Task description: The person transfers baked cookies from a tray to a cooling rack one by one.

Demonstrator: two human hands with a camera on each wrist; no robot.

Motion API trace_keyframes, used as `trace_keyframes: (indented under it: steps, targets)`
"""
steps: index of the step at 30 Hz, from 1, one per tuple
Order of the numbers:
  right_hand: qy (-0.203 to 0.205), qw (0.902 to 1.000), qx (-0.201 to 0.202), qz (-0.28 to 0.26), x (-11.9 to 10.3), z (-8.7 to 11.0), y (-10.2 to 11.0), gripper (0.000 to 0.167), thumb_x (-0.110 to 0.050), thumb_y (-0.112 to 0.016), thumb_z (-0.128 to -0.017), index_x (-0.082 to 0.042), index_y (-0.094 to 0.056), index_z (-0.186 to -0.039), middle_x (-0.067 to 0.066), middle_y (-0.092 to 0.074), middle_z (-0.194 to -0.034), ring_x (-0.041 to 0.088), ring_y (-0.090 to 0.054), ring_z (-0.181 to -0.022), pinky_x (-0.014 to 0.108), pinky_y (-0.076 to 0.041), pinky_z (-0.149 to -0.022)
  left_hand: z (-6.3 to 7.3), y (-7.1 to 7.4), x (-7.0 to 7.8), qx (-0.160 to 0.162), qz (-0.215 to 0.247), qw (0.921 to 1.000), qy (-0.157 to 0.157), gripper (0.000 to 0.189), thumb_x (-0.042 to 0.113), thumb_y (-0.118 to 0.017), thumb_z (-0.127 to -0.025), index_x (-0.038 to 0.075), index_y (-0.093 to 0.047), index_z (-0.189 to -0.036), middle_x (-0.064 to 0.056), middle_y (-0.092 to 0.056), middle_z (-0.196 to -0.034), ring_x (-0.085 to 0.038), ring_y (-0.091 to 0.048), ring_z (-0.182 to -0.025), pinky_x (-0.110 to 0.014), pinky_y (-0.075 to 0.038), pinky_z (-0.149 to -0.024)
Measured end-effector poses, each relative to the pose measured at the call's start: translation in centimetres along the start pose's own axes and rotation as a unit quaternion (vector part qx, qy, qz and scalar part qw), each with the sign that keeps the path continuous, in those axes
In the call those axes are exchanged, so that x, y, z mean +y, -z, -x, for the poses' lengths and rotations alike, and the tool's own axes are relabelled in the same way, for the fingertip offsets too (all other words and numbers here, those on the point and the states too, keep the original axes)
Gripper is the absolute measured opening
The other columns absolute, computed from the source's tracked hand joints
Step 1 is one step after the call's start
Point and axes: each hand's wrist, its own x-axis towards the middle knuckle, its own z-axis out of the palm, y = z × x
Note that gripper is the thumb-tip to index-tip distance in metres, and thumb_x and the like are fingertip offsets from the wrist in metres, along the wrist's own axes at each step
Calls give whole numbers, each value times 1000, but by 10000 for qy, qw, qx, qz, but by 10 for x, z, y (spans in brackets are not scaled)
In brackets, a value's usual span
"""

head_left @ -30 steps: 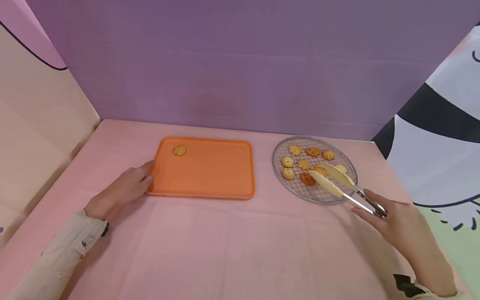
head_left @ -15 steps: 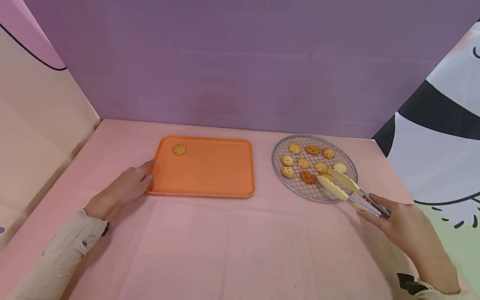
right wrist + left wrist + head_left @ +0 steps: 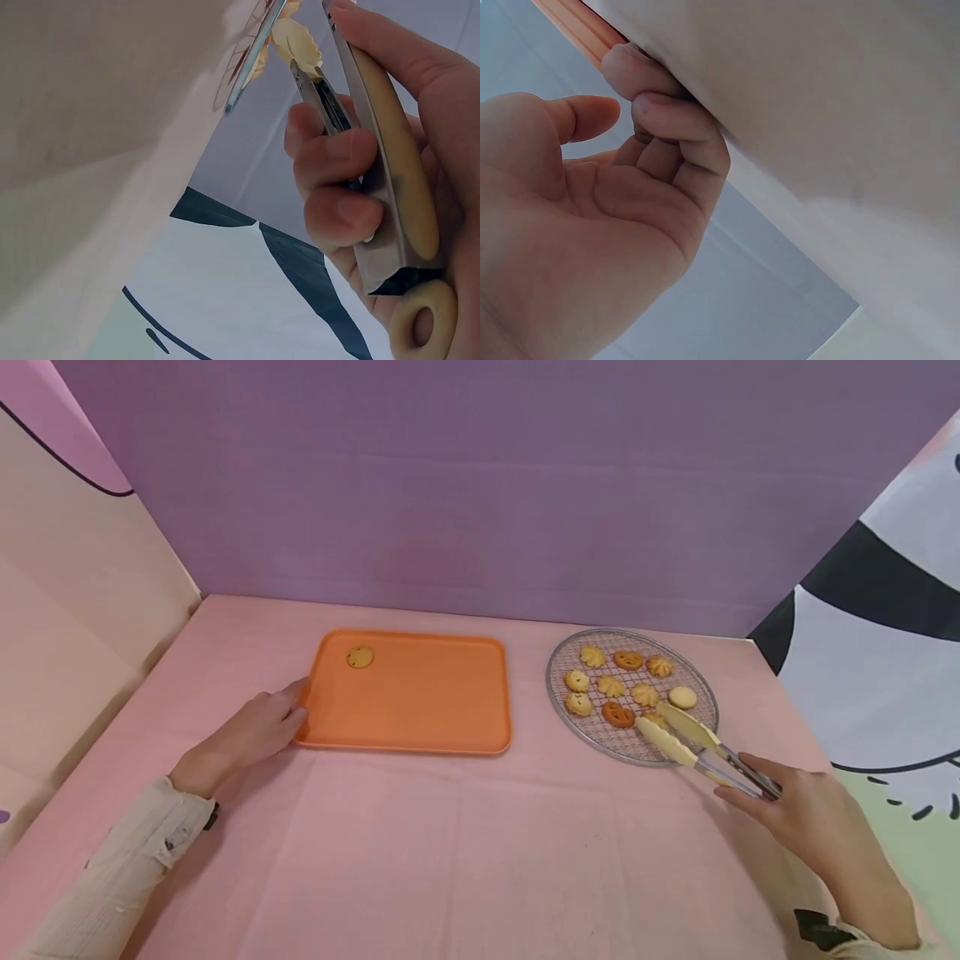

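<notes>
My left hand (image 3: pixel 251 735) holds the left edge of an orange tray (image 3: pixel 420 710), its fingers curled against the rim in the left wrist view. A single round cookie (image 3: pixel 360 657) lies near the tray's far left corner. My right hand (image 3: pixel 813 814) grips metal tongs (image 3: pixel 397 150) with cream-coloured scalloped tips. In the head view the tong tips are spread apart low over the near right part of a round wire rack (image 3: pixel 626 745), one on each side of a partly hidden golden cookie (image 3: pixel 655 719). A pale round cookie (image 3: pixel 682 697) lies just beyond them.
Several other cookies lie on the rack, among them a brown pretzel-shaped one (image 3: pixel 618 715) left of the tongs and a flower-shaped one (image 3: pixel 646 695) behind them. A pink cloth (image 3: pixel 450 860) covers the table. A purple panel (image 3: pixel 480 510) closes off the back.
The tongs have shifted slightly right and towards me, uncovering the flower-shaped cookie; their tips now flank the golden cookie in front of it. My left hand stays on the tray.
</notes>
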Motion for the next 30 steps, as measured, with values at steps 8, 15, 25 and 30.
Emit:
trace_keyframes:
  steps: [8,15,25,30]
  targets:
    - [-105,9998,-110,117,-1,1,2,58,-37,-86,-75,0,-70,-117,-4,-47,-60,15,-39,-53,27,-27,-48,0,1,0,154,-280,9993,-204,57,14,-40,-101,-13,-27,-150,-2,-50,-67,-18,-52,-65,-42,-44,-78]
    - [141,9994,318,-13,-1,1,2,57,-33,-88,-71,0,-71,-114,-7,-42,-56,12,-34,-51,26,-24,-46,-2,0,-1,156,-290,9993,-189,56,14,-40,-102,-12,-28,-150,-3,-51,-69,-21,-55,-70,-42,-44,-78]
    - [128,9991,409,-79,-9,-1,-2,60,-38,-88,-71,-3,-70,-117,-7,-40,-57,11,-34,-52,26,-23,-47,-2,1,-1,134,-324,9993,-103,57,15,-40,-101,-12,-28,-150,-4,-53,-69,-24,-56,-73,-43,-44,-80]
    - [316,9975,597,-198,-20,-1,-3,59,-37,-87,-71,-5,-70,-117,-9,-40,-57,9,-35,-52,26,-26,-47,-1,2,1,-22,-210,9998,1,58,15,-39,-103,-12,-24,-151,-3,-52,-68,-18,-53,-61,-38,-45,-71]
